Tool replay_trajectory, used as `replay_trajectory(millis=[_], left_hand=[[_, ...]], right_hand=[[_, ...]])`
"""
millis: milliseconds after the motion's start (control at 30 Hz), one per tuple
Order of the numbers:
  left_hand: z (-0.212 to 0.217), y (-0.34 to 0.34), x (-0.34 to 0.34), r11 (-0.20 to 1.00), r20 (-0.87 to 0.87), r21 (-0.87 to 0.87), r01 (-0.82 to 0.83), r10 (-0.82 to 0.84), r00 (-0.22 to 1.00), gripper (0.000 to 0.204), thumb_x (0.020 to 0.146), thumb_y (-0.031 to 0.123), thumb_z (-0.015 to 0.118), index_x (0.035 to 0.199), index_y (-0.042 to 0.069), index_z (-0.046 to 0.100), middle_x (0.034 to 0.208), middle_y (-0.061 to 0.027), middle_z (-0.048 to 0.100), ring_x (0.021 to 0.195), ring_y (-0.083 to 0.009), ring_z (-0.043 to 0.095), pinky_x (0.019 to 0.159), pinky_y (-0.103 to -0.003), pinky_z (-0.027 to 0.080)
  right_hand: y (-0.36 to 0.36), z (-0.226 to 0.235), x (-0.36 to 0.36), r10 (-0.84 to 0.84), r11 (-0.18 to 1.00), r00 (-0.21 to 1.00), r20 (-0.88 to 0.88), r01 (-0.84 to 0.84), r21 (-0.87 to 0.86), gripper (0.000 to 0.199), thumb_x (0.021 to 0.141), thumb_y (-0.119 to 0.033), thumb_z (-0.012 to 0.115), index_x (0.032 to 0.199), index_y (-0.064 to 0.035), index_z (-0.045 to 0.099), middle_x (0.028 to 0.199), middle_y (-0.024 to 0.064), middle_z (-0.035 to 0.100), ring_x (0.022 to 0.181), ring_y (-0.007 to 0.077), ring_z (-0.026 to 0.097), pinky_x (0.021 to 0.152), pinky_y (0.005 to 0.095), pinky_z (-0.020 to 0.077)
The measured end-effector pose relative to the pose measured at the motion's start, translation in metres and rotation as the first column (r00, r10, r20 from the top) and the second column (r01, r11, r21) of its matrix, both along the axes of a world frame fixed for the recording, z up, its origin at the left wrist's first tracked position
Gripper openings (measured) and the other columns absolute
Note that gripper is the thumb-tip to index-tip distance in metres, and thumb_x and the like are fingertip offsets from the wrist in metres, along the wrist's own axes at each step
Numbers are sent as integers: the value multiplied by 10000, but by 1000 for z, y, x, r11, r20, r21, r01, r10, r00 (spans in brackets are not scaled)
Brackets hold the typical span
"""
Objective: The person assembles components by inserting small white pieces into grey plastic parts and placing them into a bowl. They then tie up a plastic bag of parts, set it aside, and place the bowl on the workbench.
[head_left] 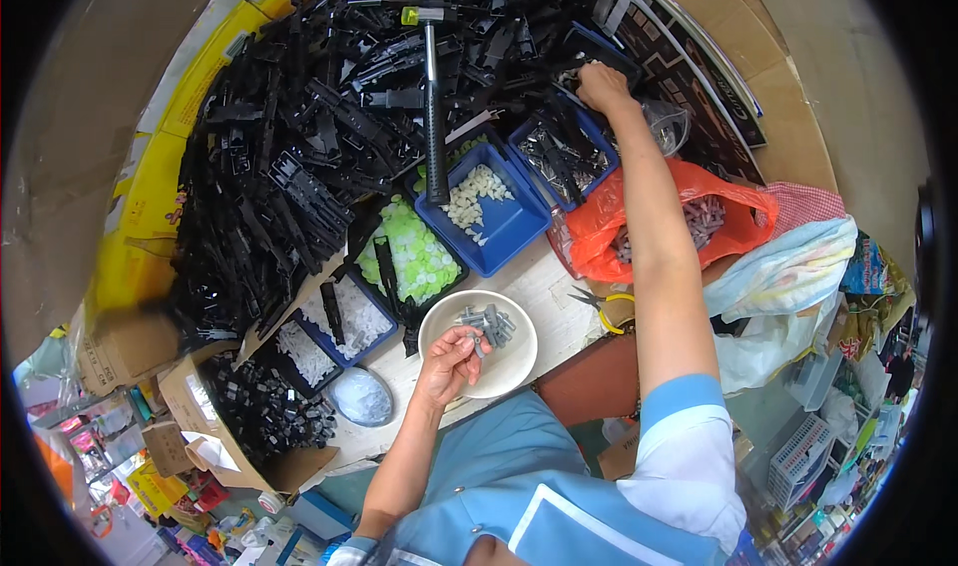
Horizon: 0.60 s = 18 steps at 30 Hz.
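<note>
Over the near edge of a cream bowl (514, 368), my left hand (451, 368) pinches a small grey plastic part (478, 344) between thumb and fingers. More grey peg-like parts (491, 320) lie in the bowl. My right arm stretches far forward. At its end my right hand (605, 88) is closed at the back right, by small dark bins next to the black heap; its fingertips are partly hidden and I cannot make out what they hold. Just nearer than that hand, a blue bin (576, 195) holds small metal pieces with black parts lying across them.
A large heap of black plastic parts (329, 127) fills the back left. A hammer (433, 117) lies across its edge. Blue bins hold cream pieces (474, 199) and green discs (409, 257). A red bag (589, 247) and yellow-handled pliers (607, 311) sit to the right.
</note>
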<state>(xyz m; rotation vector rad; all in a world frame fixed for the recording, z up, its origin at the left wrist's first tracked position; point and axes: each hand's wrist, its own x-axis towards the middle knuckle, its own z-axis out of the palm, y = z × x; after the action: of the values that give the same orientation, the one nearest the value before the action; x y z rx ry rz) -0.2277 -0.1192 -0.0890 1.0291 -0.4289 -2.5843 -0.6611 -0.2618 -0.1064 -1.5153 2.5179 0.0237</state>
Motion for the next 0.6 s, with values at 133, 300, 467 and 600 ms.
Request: replay_trajectory(millis=[133, 300, 467, 600], left_hand=[[-1, 2, 5, 1000, 7, 10, -4, 4, 1000, 171, 840, 94, 480, 974, -9, 505, 816, -136, 570, 505, -116, 524, 398, -226, 433], [3, 6, 0, 1000, 23, -7, 16, -16, 1000, 160, 836, 91, 484, 960, -8, 504, 810, -124, 562, 498, -107, 509, 392, -219, 424], [-1, 6, -3, 1000, -15, -10, -15, 15, 1000, 165, 838, 100, 483, 961, -7, 504, 803, -126, 573, 489, -109, 516, 379, -219, 430], [-4, 7, 3, 998, -57, 10, -69, 69, 996, 163, 836, 93, 481, 964, -4, 508, 798, -132, 574, 482, -111, 512, 373, -219, 430]], right_hand=[[5, 9, -2, -93, 994, 980, 176, 103, -47, 250, 678, -203, 576, 868, -45, 614, 932, 191, 580, 903, 333, 550, 773, 397, 440], [14, 12, -7, -71, 965, 963, 259, 131, -225, 224, 664, -227, 582, 801, -52, 609, 824, 192, 585, 833, 334, 560, 717, 393, 445], [49, 52, 31, 176, 882, 872, 456, 66, -466, 154, 700, -161, 554, 730, -10, 547, 619, 63, 538, 582, 120, 505, 546, 262, 402], [126, 72, 122, 262, 921, 580, 771, 89, -380, 60, 737, -78, 526, 747, -19, 536, 607, -22, 491, 593, 53, 449, 548, 192, 376]])
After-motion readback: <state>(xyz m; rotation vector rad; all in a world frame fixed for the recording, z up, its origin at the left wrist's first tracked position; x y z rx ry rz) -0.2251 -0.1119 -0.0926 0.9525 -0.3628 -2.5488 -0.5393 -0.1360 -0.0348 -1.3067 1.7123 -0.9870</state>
